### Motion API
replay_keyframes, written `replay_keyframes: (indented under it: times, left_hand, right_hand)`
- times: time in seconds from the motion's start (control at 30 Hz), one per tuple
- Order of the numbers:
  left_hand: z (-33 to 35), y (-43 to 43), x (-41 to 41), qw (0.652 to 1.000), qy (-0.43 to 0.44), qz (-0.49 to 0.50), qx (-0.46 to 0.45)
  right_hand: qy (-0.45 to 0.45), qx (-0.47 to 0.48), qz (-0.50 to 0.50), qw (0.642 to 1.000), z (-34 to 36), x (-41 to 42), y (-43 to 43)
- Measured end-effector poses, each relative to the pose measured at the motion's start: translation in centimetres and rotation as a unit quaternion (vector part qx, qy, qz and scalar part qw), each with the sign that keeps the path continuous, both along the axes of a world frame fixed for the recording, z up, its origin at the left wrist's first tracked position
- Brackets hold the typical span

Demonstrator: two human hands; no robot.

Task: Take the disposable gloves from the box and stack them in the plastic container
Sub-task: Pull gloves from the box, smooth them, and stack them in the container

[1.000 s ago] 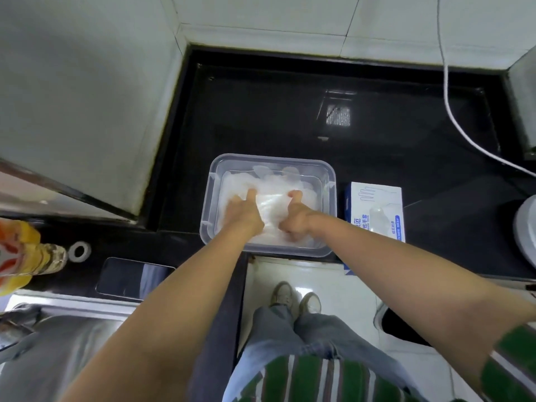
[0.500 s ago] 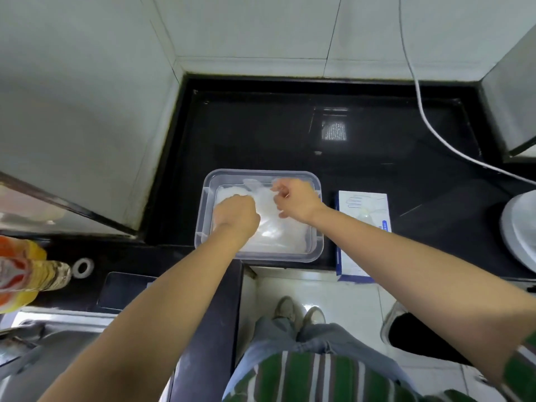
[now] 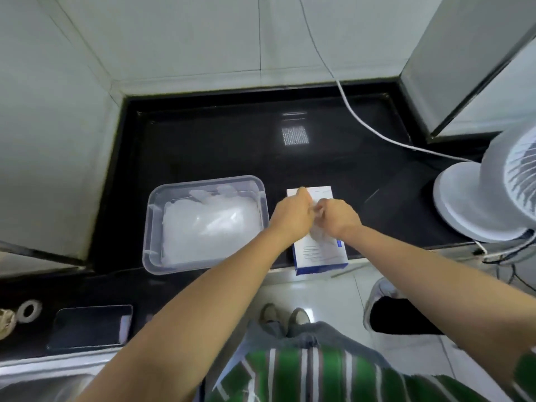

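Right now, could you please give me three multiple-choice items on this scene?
1. The box lies: A) right of the container B) left of it C) inside it.
2. The counter is: A) white B) black C) red.
3. The container: A) is empty B) holds gloves C) is lidded.
Answers: 1 A, the box sits beside the container's right wall; 2 B, its bare surface is glossy black; 3 B, whitish gloves fill it, with no lid on.

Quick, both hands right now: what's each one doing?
Left hand: on the glove box, grip cannot be told.
Right hand: pinching a glove at the box opening.
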State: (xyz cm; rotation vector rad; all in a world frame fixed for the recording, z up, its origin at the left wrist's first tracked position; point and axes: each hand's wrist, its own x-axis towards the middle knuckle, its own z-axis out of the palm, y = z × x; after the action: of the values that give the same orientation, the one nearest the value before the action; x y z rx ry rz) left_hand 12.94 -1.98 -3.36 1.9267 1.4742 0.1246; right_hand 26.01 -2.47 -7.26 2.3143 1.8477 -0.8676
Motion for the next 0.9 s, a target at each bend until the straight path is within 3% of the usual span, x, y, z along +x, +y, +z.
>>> replay_keyframes:
  times: [0.13, 0.3, 0.4, 0.57, 0.8, 0.9]
  left_hand:
    - [-2.9, -1.0, 1.8, 0.991, 0.057, -0.017, -0.120]
    - [-4.4, -1.3, 1.2, 0.986, 0.045, 0.020, -0.158]
    - [-4.6, -1.1, 1.2, 0.985, 0.047, 0.015, -0.167]
    - [-4.6, -0.9, 1.5, 0.982, 0.062, -0.009, -0.176]
    - [-4.9, -0.7, 1.4, 0.980, 0.016, 0.021, -0.199]
    - [-4.9, 0.0, 1.5, 0.958, -0.084, 0.143, -0.233]
  right_hand:
    - [0.005, 0.031, 0.030, 0.999, -1.1, 0.1, -1.2]
    - [-0.026, 0.037, -0.005, 0.999, -1.5, 0.3, -0.8]
    - [0.124, 0.073, -0.040, 0.989, -1.7, 1.3, -0.2]
    - [0.345, 0.130, -0.162, 0.915, -0.4, 2.2, 0.3]
    - [0.484, 0.209, -0.235, 0.817, 3.3, 2.6, 1.2]
    - [0.482, 0.176, -0.229, 0.827, 4.3, 3.2, 2.1]
